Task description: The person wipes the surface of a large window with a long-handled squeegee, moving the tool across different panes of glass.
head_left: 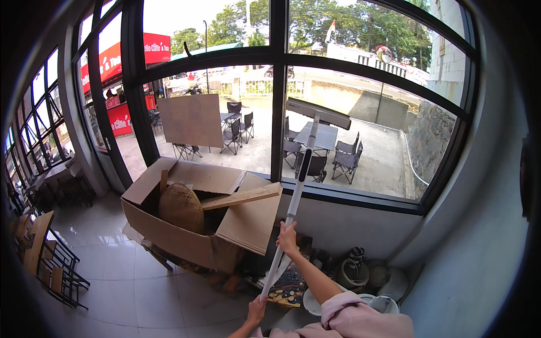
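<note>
**At the big window: a long squeegee pole worked close beside a loaded box**

Against the far glass, the flat grey squeegee head (318,113) rests on the pane of the large black-framed window (278,84), just right of the upright middle bar. Its long white pole (293,205) slants down and left toward the person. The right hand (287,236) is clamped around the pole about halfway along, fingers wrapped shut on it. The left hand (257,310) grips the near end low in the picture, also closed on the pole.

Risks, as I judge them: the pole passes just right of the open brown cardboard box (197,225), from which a loose pale wooden plank (242,197) juts toward it. A sweep to the left could catch the plank or box flap and tip out the woven brown basket (180,207) lying inside. The head also sits near the middle bar, so a leftward stroke would knock against it. With the grip so far from the head, the blade may tilt and lose flat contact with the glass.

Room to move looks better to the right, where the pane runs open up to the curved frame edge and the grey wall (473,236). Near the feet the floor is crowded: a patterned mat (287,287), round pots and white bowls (360,273) lie below the sill, so stepping right needs care. The pale tiled floor (129,281) on the near left is more open, with a wooden-slatted rack (48,253) at the far left.
</note>
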The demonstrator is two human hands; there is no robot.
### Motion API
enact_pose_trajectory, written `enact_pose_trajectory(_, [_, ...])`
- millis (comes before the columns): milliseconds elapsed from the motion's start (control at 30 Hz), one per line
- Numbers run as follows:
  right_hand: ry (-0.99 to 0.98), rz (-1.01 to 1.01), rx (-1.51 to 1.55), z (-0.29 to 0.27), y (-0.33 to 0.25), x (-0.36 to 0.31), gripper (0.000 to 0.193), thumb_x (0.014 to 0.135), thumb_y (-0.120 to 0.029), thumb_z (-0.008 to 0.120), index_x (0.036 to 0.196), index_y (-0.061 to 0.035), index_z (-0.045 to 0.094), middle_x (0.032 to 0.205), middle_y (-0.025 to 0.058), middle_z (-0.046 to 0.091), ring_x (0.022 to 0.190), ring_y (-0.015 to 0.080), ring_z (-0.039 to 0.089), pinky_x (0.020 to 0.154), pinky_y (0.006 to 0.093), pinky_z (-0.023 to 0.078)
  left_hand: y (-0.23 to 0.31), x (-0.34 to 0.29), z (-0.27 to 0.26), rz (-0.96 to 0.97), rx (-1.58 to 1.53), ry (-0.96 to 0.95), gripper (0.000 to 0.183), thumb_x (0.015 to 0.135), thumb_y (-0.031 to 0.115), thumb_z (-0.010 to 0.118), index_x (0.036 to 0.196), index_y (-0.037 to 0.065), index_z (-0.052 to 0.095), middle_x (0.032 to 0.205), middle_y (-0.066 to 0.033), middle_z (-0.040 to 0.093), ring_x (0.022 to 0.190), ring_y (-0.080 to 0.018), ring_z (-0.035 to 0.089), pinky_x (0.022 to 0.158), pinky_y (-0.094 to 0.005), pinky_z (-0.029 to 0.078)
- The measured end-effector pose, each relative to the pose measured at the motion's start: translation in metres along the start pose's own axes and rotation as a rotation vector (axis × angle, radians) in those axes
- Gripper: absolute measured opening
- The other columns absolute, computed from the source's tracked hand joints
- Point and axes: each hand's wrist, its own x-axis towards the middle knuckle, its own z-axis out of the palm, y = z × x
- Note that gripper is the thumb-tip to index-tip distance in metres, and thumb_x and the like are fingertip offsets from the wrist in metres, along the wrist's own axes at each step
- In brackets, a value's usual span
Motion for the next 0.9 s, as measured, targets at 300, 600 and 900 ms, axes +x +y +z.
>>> enact_pose_trajectory(300, [-0.007,0.128,0.011,0.016,0.048,-0.048,0.035,0.090,-0.031,0.044,0.097,-0.0022,0.026,0.051,0.0076,0.045,0.036,0.0189,0.050,0.032,0.0308,0.042,-0.036,-0.064,-0.025,-0.075,0.056,-0.020,0.049,0.086,0.049,0.043,0.084,0.002,0.055,0.056,-0.0203,0.052,0.061,-0.0396,0.057,0.050,-0.0425,0.041])
enact_pose_trajectory(600, [-0.027,0.087,0.050,-0.007,0.017,-0.068,0.035,0.090,-0.035,0.042,0.094,-0.0027,0.028,0.050,0.0080,0.045,0.035,0.0181,0.049,0.032,0.0308,0.043,0.010,-0.105,-0.034,-0.057,0.014,0.014,0.047,0.087,0.045,0.043,0.079,0.001,0.054,0.052,-0.0166,0.049,0.048,-0.0308,0.053,0.046,-0.0376,0.039])
enact_pose_trajectory(900, [-0.055,0.119,-0.001,-0.032,0.017,-0.076,0.033,0.090,-0.030,0.043,0.096,-0.0017,0.028,0.053,0.0086,0.046,0.037,0.0198,0.050,0.031,0.0316,0.043,0.051,-0.138,-0.025,-0.218,-0.057,-0.102,0.051,0.087,0.049,0.042,0.074,0.001,0.053,0.052,-0.0084,0.050,0.049,-0.0187,0.052,0.048,-0.0336,0.040])
